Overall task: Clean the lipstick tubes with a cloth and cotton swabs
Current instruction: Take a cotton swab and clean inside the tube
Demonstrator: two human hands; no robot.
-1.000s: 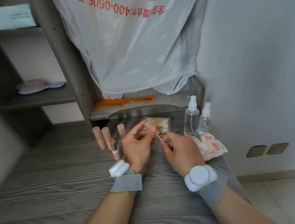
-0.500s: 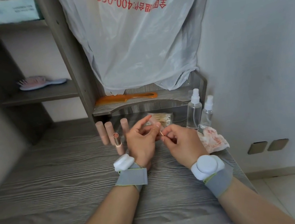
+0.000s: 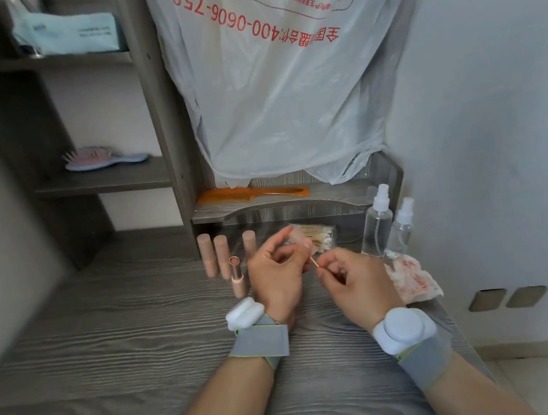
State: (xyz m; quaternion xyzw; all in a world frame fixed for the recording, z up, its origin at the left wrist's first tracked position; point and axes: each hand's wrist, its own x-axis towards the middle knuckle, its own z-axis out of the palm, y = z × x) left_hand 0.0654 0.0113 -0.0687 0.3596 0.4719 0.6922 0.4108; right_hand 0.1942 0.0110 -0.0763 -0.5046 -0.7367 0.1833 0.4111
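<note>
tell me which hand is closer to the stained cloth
Right. The right hand sits just beside the stained cloth; the left hand is farther off, beyond the right hand.

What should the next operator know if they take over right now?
Left hand: holds a lipstick cap at its fingertips.
Right hand: pinches a cotton swab, tip at the cap.
On the desk: uncapped lipstick tube stands left of the hands; three capped tubes behind it; bag of swabs behind the hands; two spray bottles and a pink-stained cloth to the right.
Done: cannot tell beyond the stained cloth.
Left: finish swabbing, recap; whether the capped tubes are clean is unclear.
</note>
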